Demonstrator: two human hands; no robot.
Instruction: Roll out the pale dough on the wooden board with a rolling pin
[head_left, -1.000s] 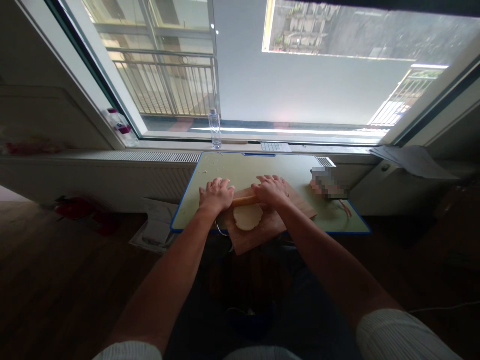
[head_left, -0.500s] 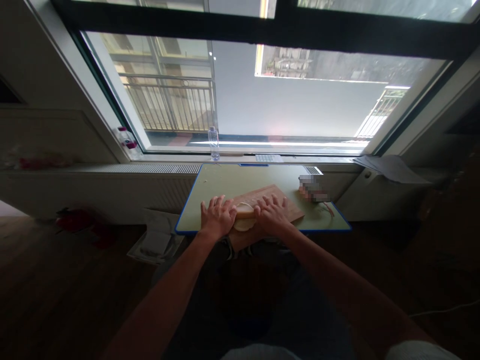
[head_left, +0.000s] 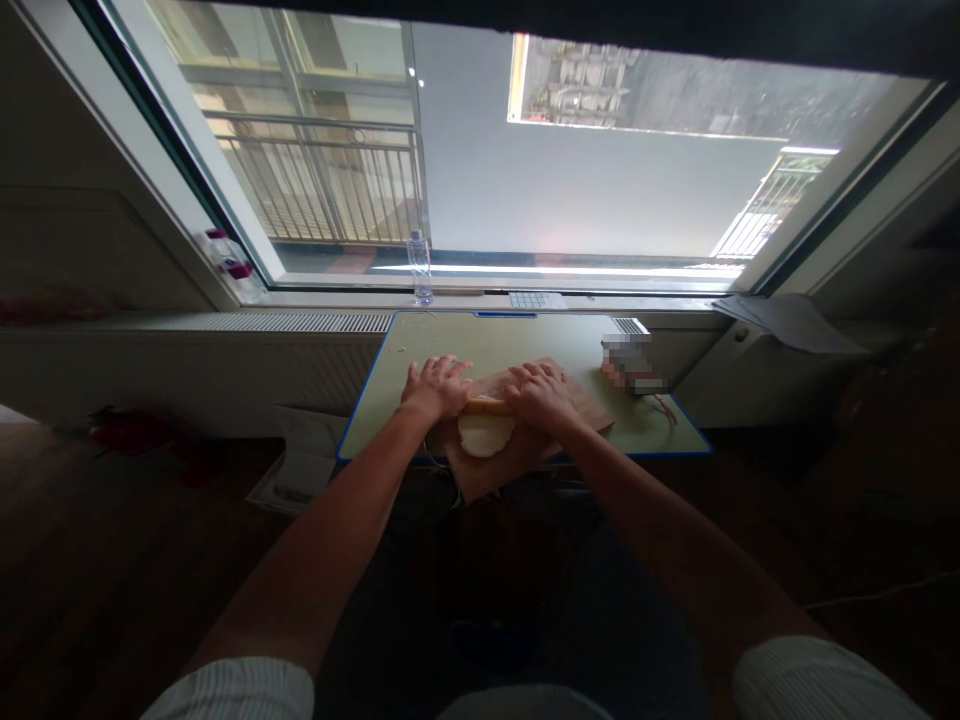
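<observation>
A pale, flat round of dough (head_left: 485,438) lies on a wooden cutting board (head_left: 480,478), which sits at an angle on a small table. Across the far edge of the dough runs a wooden rolling pin (head_left: 487,406). My left hand (head_left: 437,387) bears on the pin's left end, fingers pointing forward over it. On the right end rests my right hand (head_left: 541,394), its fingers bent over the pin. Both palms hide the ends of the pin.
The pale green table (head_left: 442,335) has a blue rim. A blurred-out object (head_left: 634,363) lies on its right side. A clear bottle (head_left: 420,268) stands on the windowsill, and another bottle (head_left: 232,262) is at the left corner. Papers (head_left: 787,322) lie at right.
Both hands have pushed the rolling pin forward from the middle of the dough to its far edge, baring more of the dough. The camera view has tilted down slightly.
</observation>
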